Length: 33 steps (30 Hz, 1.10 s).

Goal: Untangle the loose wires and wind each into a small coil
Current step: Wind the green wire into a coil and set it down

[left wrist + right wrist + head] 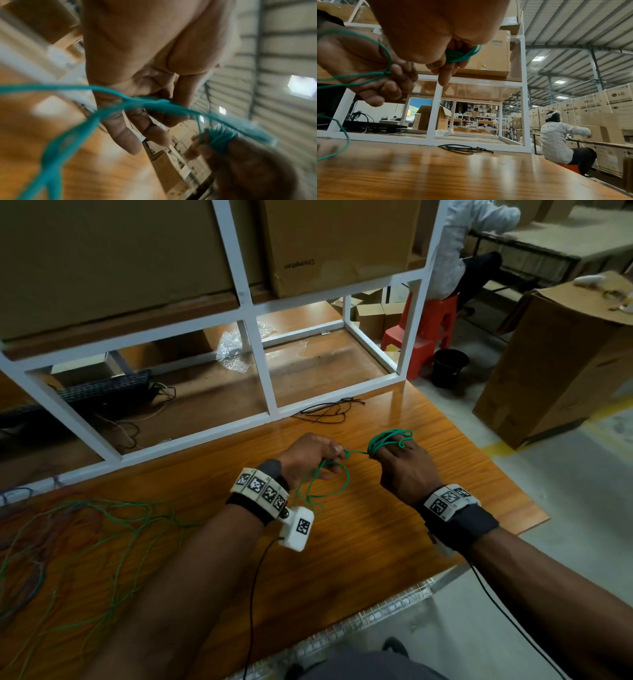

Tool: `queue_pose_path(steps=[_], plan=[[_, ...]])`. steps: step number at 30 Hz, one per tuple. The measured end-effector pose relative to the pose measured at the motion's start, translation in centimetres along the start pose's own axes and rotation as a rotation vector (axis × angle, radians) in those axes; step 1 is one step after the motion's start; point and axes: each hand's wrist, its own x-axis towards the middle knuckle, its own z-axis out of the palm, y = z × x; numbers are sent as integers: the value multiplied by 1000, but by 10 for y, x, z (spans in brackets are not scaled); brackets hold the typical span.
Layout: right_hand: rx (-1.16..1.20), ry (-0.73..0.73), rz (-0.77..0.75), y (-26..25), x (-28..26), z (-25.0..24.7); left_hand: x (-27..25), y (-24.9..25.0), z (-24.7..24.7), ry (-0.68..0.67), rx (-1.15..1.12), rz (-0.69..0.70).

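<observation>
thin green wire (356,453) taut between hands, coiled round right fingers (394,444), pinched by left fingers (334,451)

Both forearms reach forward over table, hands raised off surface, close together but apart. Left hand (310,455) palm turned inward, thumb and fingertips (159,136) pinching green wire (354,453). Right hand (406,465) back up, fingers curled, green wire looped round them. Marker bands strapped on both wrists.
</observation>
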Motion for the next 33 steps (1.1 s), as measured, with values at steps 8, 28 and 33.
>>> queue_pose_path(steps=[8, 28, 33], plan=[[-7, 39, -58, -5, 2, 3, 0, -29, -1, 207, -138, -125], [645, -65, 348, -17, 28, 16, -16, -11, 7, 346, -124, 485], [476, 140, 248, -12, 41, 6, -27, -17, -1, 42, -159, 244]])
